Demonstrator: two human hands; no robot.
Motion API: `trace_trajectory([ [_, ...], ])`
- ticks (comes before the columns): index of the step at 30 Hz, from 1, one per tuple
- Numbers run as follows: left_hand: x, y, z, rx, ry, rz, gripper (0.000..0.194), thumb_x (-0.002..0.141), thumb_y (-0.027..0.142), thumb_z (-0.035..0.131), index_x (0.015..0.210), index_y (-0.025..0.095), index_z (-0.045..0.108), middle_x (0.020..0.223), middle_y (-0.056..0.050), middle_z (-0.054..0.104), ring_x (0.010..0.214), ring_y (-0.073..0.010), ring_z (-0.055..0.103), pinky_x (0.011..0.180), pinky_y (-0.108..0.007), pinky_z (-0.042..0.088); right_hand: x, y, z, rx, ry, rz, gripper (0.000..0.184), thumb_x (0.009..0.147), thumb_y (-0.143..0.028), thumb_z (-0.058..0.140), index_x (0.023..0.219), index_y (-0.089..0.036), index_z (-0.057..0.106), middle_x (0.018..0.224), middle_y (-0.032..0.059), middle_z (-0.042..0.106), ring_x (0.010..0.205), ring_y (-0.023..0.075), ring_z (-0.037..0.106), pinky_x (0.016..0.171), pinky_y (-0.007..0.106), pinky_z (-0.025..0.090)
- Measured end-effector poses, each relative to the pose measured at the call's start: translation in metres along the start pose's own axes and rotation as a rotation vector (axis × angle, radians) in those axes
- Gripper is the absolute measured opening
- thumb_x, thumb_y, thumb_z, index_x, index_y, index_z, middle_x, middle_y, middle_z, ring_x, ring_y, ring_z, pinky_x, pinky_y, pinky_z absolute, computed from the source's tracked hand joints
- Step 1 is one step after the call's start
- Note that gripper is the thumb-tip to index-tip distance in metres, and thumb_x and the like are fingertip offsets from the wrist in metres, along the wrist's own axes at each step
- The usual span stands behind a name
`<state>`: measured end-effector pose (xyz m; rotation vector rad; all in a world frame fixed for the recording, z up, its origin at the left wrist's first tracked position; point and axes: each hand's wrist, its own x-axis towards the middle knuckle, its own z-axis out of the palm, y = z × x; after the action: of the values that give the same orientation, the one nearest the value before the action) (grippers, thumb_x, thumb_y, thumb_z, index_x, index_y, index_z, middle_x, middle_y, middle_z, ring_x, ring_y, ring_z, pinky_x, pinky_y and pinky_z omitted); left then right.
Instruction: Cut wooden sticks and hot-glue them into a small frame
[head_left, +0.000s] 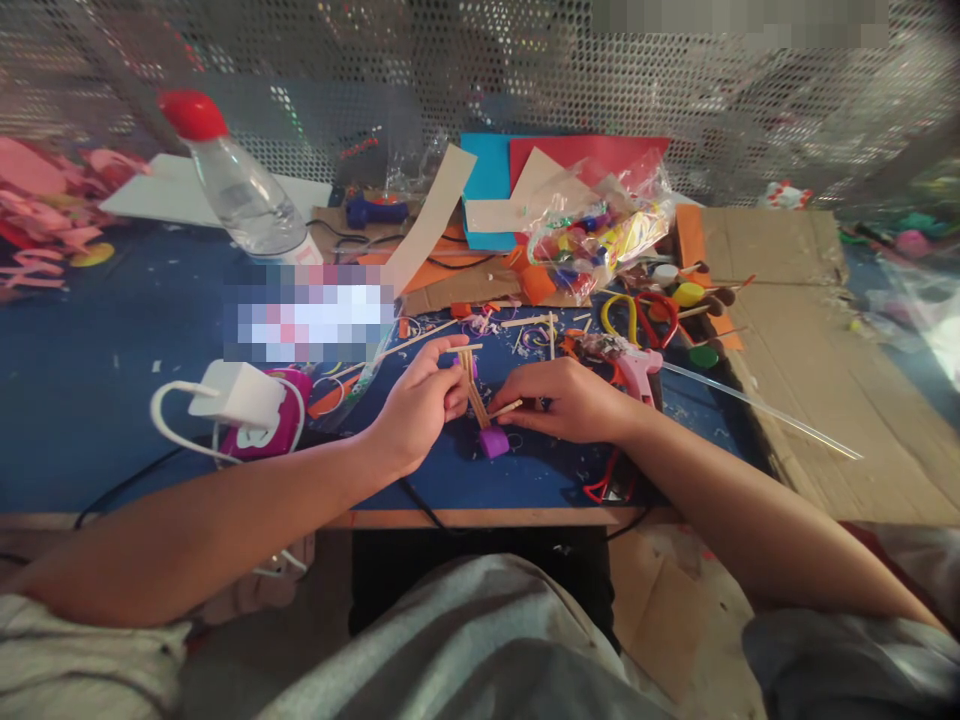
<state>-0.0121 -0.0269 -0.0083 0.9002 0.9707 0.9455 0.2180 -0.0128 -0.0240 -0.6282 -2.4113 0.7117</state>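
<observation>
My left hand point(420, 408) is closed in a pinch on a small frame of thin wooden sticks point(472, 385) with a purple bottle cap point(493, 442) at its lower end, resting on the blue table point(90, 400). My right hand point(570, 400) is closed on a single short wooden stick point(507, 408), whose tip touches the frame from the right. A second purple piece shows faintly behind the frame's top, between my left fingers.
A pink glue gun point(637, 368) with a long clear glue stick point(757, 408) lies right of my right hand. White charger point(236, 395) on a pink device sits left. Tilted plastic bottle point(240, 195), bag of coloured bits point(600, 235), scissors point(645, 315), cardboard point(810, 340), paper sheets behind.
</observation>
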Motion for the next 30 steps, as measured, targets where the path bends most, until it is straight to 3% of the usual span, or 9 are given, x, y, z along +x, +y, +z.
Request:
trace_trajectory([
  [5, 0.0027, 0.0017, -0.0015, -0.017, 0.077, 0.057, 0.036, 0.092, 0.007, 0.050, 0.126, 0.016, 0.057, 0.055, 0.012, 0.040, 0.051, -0.0111, 0.032, 0.057, -0.023, 0.025, -0.0001, -0.0018, -0.0002, -0.013, -0.008, 0.021, 0.014, 0.110, -0.028, 0.072, 0.111, -0.019, 0.083, 0.100, 0.0072, 0.087, 0.088, 0.0179, 0.082, 0.079, 0.027, 0.059],
  [10, 0.0050, 0.0006, -0.0011, -0.028, 0.129, 0.086, 0.032, 0.095, 0.005, 0.049, 0.124, 0.016, 0.059, 0.058, 0.009, 0.046, 0.060, -0.0128, 0.043, 0.067, -0.023, 0.036, 0.0002, -0.0040, -0.0015, -0.021, -0.011, 0.029, 0.016, 0.111, -0.028, 0.070, 0.110, -0.018, 0.082, 0.098, 0.0070, 0.086, 0.085, 0.0172, 0.080, 0.078, 0.026, 0.057],
  [19, 0.0014, 0.0028, 0.0033, -0.045, 0.076, -0.008, 0.024, 0.099, 0.007, 0.049, 0.119, 0.016, 0.059, 0.061, 0.008, 0.049, 0.063, -0.0137, 0.045, 0.077, -0.026, 0.047, -0.0004, -0.0046, -0.0026, -0.025, -0.013, 0.041, 0.017, 0.112, -0.029, 0.068, 0.105, -0.020, 0.081, 0.096, 0.0054, 0.086, 0.086, 0.0169, 0.080, 0.079, 0.026, 0.056],
  [25, 0.0025, 0.0002, -0.0002, -0.031, 0.109, 0.040, 0.023, 0.099, 0.005, 0.051, 0.117, 0.017, 0.061, 0.062, 0.006, 0.053, 0.067, -0.0138, 0.049, 0.074, -0.025, 0.040, -0.0002, -0.0048, -0.0023, -0.031, -0.020, 0.061, 0.019, 0.112, -0.031, 0.068, 0.105, -0.020, 0.081, 0.096, 0.0056, 0.086, 0.085, 0.0171, 0.079, 0.077, 0.027, 0.055],
  [30, 0.0002, -0.0010, 0.0000, -0.044, 0.085, 0.016, 0.018, 0.098, 0.008, 0.053, 0.110, 0.019, 0.059, 0.062, 0.006, 0.053, 0.067, -0.0137, 0.053, 0.078, -0.026, 0.046, -0.0007, -0.0047, -0.0033, -0.012, -0.046, 0.110, 0.019, 0.112, -0.030, 0.065, 0.105, -0.022, 0.081, 0.100, 0.0053, 0.087, 0.089, 0.0175, 0.080, 0.081, 0.027, 0.056],
])
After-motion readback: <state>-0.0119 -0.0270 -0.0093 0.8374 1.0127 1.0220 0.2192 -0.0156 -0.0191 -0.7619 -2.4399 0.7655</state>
